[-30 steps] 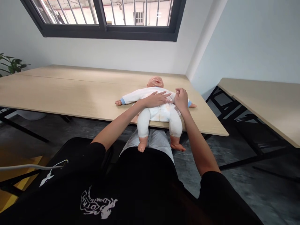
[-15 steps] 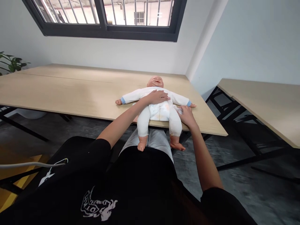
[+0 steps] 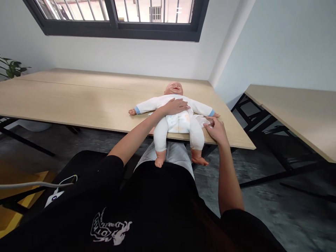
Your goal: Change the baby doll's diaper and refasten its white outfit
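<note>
A baby doll [image 3: 147, 106] in a white top with blue cuffs lies face up, its legs hanging over the table's front edge. A white patterned diaper [image 3: 181, 123] covers its hips. My left hand [image 3: 176, 106] rests flat across the doll's belly at the top of the diaper, fingers stretched out. To the right of the doll's hip, my right hand [image 3: 216, 129] has its fingers closed on the diaper's spread side flap, which lies out from the body toward the doll's cuff. The fingertips' exact grip is partly hidden.
The light wooden table [image 3: 86, 101] runs left beneath a barred window [image 3: 157, 29]. Another table [image 3: 296, 108] stands to the right across a gap. A potted plant [image 3: 14, 68] is at the far left. A cable and a white device [image 3: 54, 198] lie at my left side.
My right hand has moved outward to the right, and the diaper's side flap is now spread away from the doll's hip. My left hand has stayed on the belly.
</note>
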A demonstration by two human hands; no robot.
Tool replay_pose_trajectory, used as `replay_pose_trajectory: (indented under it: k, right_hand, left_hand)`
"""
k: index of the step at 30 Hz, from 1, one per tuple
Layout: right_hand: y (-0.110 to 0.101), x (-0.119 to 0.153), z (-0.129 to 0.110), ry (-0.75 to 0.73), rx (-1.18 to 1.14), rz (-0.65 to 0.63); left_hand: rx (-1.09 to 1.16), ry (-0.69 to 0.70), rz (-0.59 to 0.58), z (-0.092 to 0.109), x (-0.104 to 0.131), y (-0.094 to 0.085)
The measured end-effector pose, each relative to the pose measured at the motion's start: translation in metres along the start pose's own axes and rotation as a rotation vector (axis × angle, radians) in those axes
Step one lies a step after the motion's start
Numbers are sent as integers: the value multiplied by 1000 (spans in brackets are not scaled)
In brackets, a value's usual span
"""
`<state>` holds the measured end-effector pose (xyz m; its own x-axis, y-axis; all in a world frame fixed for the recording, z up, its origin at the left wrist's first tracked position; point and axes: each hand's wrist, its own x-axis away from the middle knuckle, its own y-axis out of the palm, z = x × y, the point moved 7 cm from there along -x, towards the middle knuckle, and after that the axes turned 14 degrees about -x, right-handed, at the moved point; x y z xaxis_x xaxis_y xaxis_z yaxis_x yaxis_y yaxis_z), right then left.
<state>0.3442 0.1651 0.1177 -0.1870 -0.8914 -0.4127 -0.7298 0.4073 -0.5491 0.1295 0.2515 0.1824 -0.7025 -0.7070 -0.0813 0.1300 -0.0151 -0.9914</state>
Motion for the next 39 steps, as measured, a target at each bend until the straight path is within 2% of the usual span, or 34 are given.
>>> replay_pose_trajectory:
  k: [5, 9, 11, 17, 21, 25, 28, 31, 33, 36, 39]
  right_hand:
    - [2, 3, 4, -29, -23, -90]
    - [-11, 8, 8, 36, 178, 74]
    - [-16, 12, 10, 94, 257, 117]
    - [-13, 13, 6, 95, 228, 11]
    - [-14, 13, 2, 50, 19, 4]
    - [-20, 13, 8, 106, -242, 92]
    - [-23, 5, 7, 122, -522, 165]
    - [-27, -14, -9, 137, -740, 267]
    - [-27, -31, -31, 120, -796, 288]
    - [-12, -55, -74, 83, -807, 161]
    - [11, -67, -112, 58, -724, 23]
  left_hand:
    - [-26, -5, -38, 1, 2, 0]
    - [-34, -10, -68, 1, 2, 1]
    - [-33, -11, -71, 1, 2, 2]
    - [-15, -15, -52, 0, 0, 2]
    - [-6, -1, -37, 0, 0, 2]
    - [0, 1, -24, -1, -1, 3]
    - [-6, 0, -21, -2, -1, 3]
    - [-12, 2, -24, -2, -1, 3]
    - [-17, 3, -25, -1, -1, 3]
    - [-27, -5, -22, 0, 0, 1]
    - [-36, -17, -20, 1, 1, 0]
